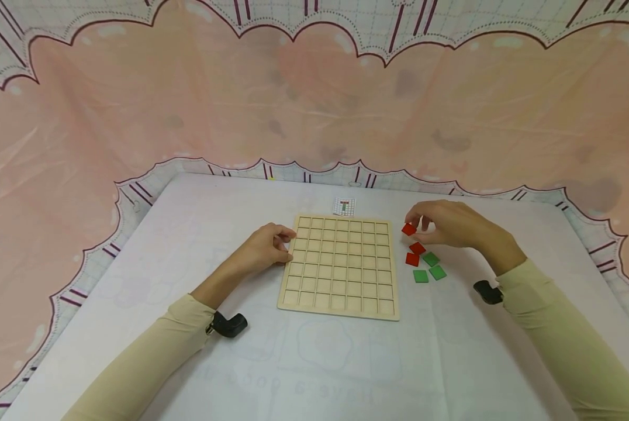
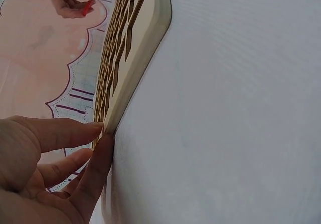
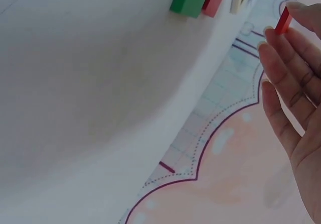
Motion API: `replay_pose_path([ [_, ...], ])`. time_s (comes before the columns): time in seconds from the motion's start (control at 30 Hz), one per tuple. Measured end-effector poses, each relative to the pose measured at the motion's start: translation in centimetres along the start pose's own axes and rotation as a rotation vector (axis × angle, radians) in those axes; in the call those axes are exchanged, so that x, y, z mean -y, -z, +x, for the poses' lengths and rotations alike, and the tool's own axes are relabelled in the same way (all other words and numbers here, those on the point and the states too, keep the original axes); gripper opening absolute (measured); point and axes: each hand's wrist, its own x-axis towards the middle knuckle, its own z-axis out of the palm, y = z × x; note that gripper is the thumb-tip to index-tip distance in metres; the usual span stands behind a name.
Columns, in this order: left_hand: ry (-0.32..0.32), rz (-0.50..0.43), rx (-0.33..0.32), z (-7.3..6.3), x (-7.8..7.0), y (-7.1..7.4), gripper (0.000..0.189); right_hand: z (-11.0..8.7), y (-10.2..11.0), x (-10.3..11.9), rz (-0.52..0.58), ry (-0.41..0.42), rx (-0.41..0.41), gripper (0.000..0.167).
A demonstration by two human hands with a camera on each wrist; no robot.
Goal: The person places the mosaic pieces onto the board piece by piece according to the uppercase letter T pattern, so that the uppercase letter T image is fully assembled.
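Note:
A pale wooden grid board (image 1: 339, 266) lies flat on the white-covered table, its square cells bare. My left hand (image 1: 266, 247) holds the board's left edge with thumb and fingers, seen close up in the left wrist view. Above the table, right of the board, my right hand (image 1: 447, 225) pinches a thin red square tile (image 1: 408, 229) between thumb and fingertips. In the right wrist view that red tile (image 3: 283, 20) is turned edge-on. Beneath the right hand lie two more red tiles (image 1: 412, 259) and three green tiles (image 1: 421, 276).
A small printed card (image 1: 344, 206) with a grid and a red-and-green T figure lies just behind the board. Pink patterned cloth (image 1: 314, 105) rises behind the table and along its sides. Black wrist devices (image 1: 229, 325) sit at both sleeve cuffs.

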Motion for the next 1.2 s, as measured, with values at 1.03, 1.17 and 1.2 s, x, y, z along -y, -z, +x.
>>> replay_pose_path([
  [1.03, -0.003, 0.002, -0.002, -0.1, -0.2, 0.0, 0.051, 3.8, -0.6, 2.8, 0.059, 0.074, 0.061, 0.028],
  [1.17, -0.003, 0.002, -0.002, -0.1, -0.2, 0.0, 0.051, 4.2, -0.8, 3.1, 0.064, 0.094, 0.051, 0.028],
  [1.2, -0.002, 0.002, -0.003, -0.1, -0.2, 0.0, 0.051, 4.4, -0.9, 3.2, 0.068, 0.099, 0.05, 0.028],
])
